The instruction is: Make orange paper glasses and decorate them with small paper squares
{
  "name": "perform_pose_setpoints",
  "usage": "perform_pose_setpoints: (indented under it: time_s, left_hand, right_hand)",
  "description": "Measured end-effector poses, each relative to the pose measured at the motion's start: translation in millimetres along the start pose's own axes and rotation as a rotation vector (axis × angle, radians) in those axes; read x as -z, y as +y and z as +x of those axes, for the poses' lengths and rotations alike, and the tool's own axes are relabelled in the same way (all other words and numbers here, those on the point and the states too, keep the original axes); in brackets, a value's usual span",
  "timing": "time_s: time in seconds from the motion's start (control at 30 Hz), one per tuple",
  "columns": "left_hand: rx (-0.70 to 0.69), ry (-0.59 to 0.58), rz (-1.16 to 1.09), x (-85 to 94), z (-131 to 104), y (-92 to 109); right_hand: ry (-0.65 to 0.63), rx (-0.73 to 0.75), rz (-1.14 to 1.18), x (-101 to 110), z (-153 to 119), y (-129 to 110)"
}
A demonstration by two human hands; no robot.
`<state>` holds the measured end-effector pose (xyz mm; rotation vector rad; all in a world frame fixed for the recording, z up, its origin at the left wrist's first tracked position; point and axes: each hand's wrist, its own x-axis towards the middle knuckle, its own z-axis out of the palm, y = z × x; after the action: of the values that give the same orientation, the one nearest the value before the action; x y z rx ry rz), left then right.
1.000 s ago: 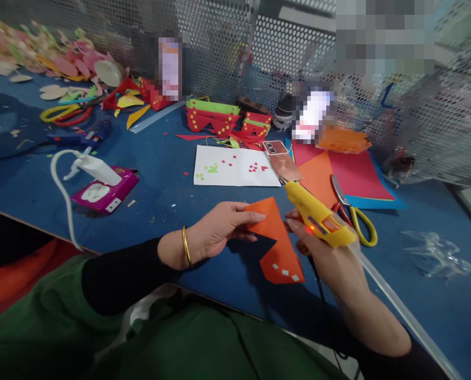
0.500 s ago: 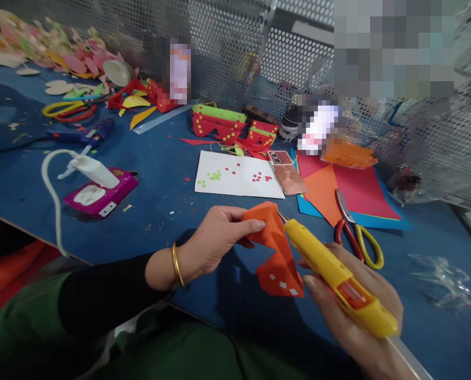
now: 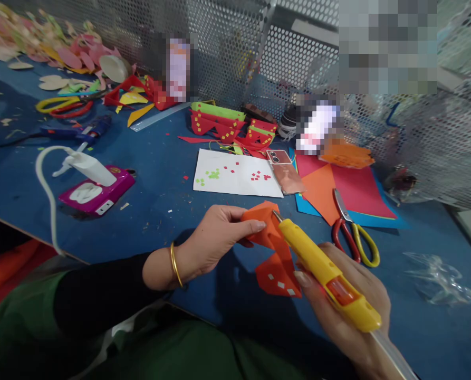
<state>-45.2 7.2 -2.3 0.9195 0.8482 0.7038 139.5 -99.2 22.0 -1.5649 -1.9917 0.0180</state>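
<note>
Pinched between the thumb and fingers of my left hand [image 3: 215, 237] is a folded orange paper piece [image 3: 274, 274] with small white squares on its lower part. My right hand [image 3: 346, 295] is closed around a yellow glue gun [image 3: 322, 264] with a clear stick at its rear. The gun's metal tip points at the upper right edge of the orange paper, touching it or very close. Beyond my hands lies a white sheet [image 3: 235, 177] bearing small green and red paper squares.
Scissors [image 3: 349, 227] and coloured paper sheets [image 3: 362, 190] lie right, with clear plastic [image 3: 441, 279] nearby. A purple power socket [image 3: 101, 195] with a white plug and a blue glue gun [image 3: 80, 132] are left. Decorated red paper pieces [image 3: 217, 124] stand near the mesh.
The yellow glue gun has shifted slightly left, its tip moving onto or over the orange paper's edge. My left hand keeps hold of the paper. The view has shifted slightly.
</note>
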Motion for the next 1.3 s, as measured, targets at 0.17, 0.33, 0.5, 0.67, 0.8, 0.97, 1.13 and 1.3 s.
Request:
perform_pose_setpoints:
  time_s: [0.17,0.33,0.5,0.67,0.8,0.97,1.13,1.3]
  left_hand:
    - [-0.003,0.004,-0.004,0.4,-0.2,-1.3]
    - [-0.005,0.003,-0.011,0.6,1.0,-1.4]
    - [-0.005,-0.005,-0.012,0.1,-0.4,-0.2]
    - [0.002,-0.002,-0.014,-0.4,-1.7,0.6]
    - [0.004,-0.008,-0.017,0.2,-1.7,1.1]
    - [-0.001,-0.017,-0.017,0.8,-2.7,1.0]
    - [0.002,-0.012,-0.015,0.0,-2.2,1.1]
    - [-0.004,-0.004,-0.007,0.3,-1.5,1.7]
  right_hand:
    - [-0.01,0.017,-0.019,-0.5,-0.4,2.2]
    - [-0.028,0.009,-0.018,-0.7,-0.8,2.0]
    - [-0.022,-0.011,-0.019,-1.3,-1.9,1.2]
    - [-0.035,-0.003,-0.035,-1.4,-1.7,1.0]
    - [-0.019,0.011,-0.043,-2.1,-1.9,2.1]
    - [-0.014,0.019,-0.027,-3.3,-4.0,4.7]
    - [-0.029,0.019,-0.027,-2.9,-4.3,5.7]
    - [-0.02,0.006,-0.014,-3.1,-4.2,4.6]
